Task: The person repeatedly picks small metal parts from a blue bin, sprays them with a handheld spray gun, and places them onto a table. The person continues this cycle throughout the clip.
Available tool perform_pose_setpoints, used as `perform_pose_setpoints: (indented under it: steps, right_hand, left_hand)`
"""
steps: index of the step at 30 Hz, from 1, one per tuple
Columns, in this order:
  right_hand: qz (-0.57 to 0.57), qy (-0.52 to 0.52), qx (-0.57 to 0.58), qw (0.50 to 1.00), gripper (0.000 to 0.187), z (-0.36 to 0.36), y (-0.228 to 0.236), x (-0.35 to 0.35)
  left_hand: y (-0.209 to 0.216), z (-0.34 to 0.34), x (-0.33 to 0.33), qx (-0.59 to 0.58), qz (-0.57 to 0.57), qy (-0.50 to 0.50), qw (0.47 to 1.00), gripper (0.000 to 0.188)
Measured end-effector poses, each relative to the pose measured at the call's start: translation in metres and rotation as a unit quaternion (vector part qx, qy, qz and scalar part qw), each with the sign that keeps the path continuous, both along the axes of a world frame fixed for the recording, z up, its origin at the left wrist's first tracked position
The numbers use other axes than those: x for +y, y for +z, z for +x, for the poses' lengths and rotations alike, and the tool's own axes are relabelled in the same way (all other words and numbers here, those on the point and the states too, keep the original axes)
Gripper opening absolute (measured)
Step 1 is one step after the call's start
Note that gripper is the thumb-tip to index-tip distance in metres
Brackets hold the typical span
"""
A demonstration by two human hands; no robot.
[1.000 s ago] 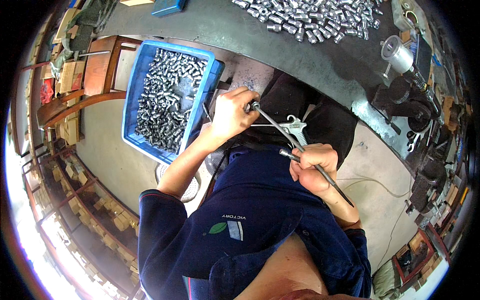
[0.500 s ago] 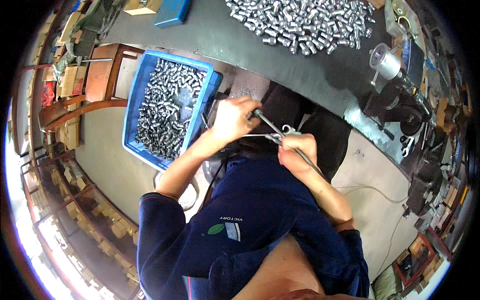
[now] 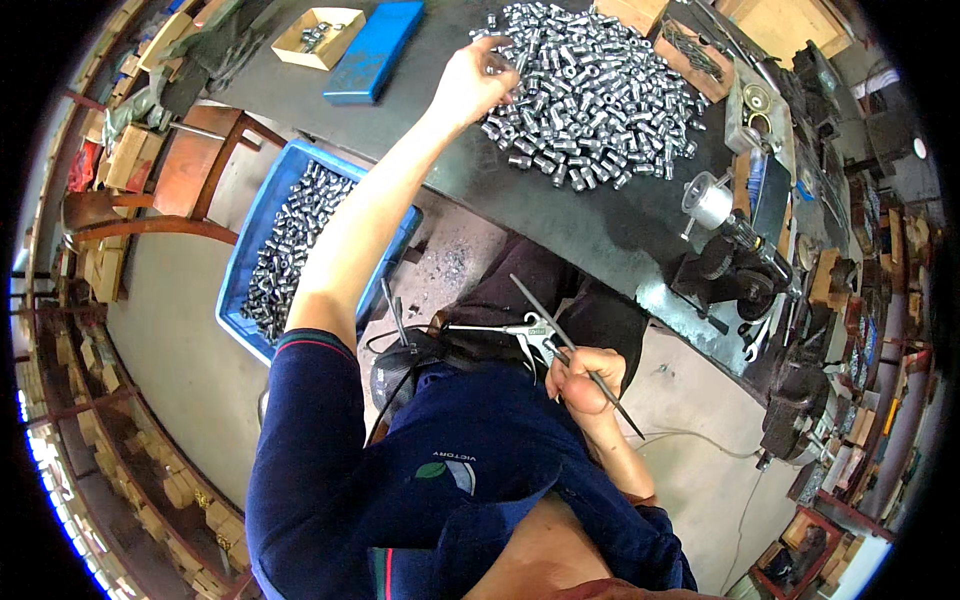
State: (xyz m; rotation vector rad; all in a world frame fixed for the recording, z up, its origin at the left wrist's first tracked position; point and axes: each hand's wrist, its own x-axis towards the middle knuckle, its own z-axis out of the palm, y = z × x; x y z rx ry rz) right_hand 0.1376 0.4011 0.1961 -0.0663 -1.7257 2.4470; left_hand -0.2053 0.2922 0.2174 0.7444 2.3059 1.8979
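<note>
My left hand [image 3: 468,88] is stretched over the table at the left edge of a large pile of silver metal fittings [image 3: 600,100]. Its thumb and fingers are curved and apart, close to or touching the nearest fittings; no held piece can be made out. Above my lap, my right hand [image 3: 585,382] is closed around a long, thin, dark tapered rod [image 3: 535,300], which looks like a file and slants up to the left. Beside that hand is a silver tool [image 3: 530,330] with a thin shaft and a curved lever; its grip is partly hidden.
Below my left arm stands a blue plastic bin [image 3: 232,290] of darker fittings. A blue box [image 3: 375,52] and a shallow wooden box [image 3: 318,38] lie on the table [image 3: 400,130]. A clamped hand tool [image 3: 710,205] stands at right, a wooden chair [image 3: 195,170] at left.
My left hand has left the rod's tip and reached forward to the pile. My right hand still grips the rod, whose upper end is now uncovered. The view has shifted, showing more of the table.
</note>
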Motion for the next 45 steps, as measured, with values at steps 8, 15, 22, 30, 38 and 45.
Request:
perform_pose_setpoints:
  steps: [8,15,22,30,38,45]
  right_hand:
    - [0.027,-0.01,-0.043,0.999,0.028,0.005,-0.001,-0.005]
    - [-0.006,0.064,-0.04,0.997,0.044,-0.003,-0.005,-0.013]
    - [-0.008,0.083,-0.026,0.996,0.044,-0.007,-0.004,-0.019]
    - [-0.004,0.073,-0.057,0.996,0.036,-0.002,-0.009,-0.02]
    - [0.015,0.074,-0.044,0.996,0.027,-0.006,-0.005,-0.018]
    - [0.096,0.122,0.013,0.988,0.046,-0.017,-0.004,-0.01]
  left_hand:
    - [-0.032,0.07,-0.147,0.146,-0.3,0.074,0.94,0.027]
    - [-0.159,0.135,-0.299,-0.081,-0.403,0.088,0.907,0.034]
    - [-0.195,0.139,-0.276,-0.027,-0.6,0.036,0.798,0.032]
    - [-0.209,0.133,-0.285,0.022,-0.632,0.033,0.774,0.02]
    - [-0.066,0.168,-0.225,-0.213,-0.051,0.112,0.969,0.029]
    - [-0.028,0.211,-0.125,-0.248,-0.004,-0.16,0.955,0.022]
